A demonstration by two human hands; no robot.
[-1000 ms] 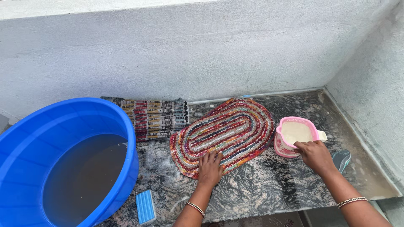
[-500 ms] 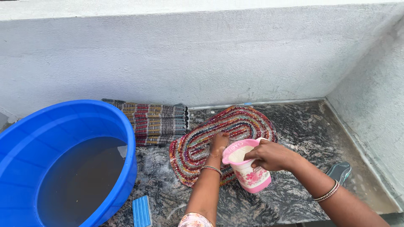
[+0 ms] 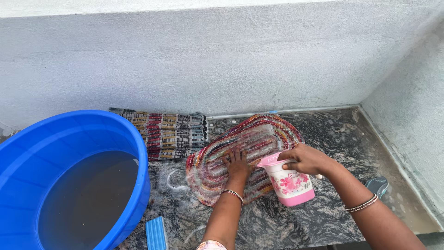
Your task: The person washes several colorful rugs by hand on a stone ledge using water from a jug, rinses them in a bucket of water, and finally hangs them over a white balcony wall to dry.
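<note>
At the far left our blue plastic tub [image 3: 69, 180] stands on the mottled stone worktop [image 3: 333, 139], part full of murky water, and a ribbed blue scrubbing brush [image 3: 156, 233] lies just beside its near rim. Behind the tub, a folded striped woven mat [image 3: 169, 134] rests against the white wall [image 3: 222, 60]. Next comes the oval braided mat [image 3: 245, 155], spread flat in the middle of the worktop and glistening wet. Our left hand [image 3: 237, 164] lies on it, palm down with fingers spread, pressing the weave. To its right, our right hand [image 3: 307, 159] is clamped round the rim of a pink flowered mug [image 3: 289, 183], tipped toward the mat with its mouth over the mat's near edge, touching or nearly so. We judge the wetting step to be in hand, water running over the braid. The next move likely calls for setting the mug down clear of the mat and reaching back left for the brush. A dark teal object [image 3: 378, 185] lies at the far right; we cannot tell what it is.
</note>
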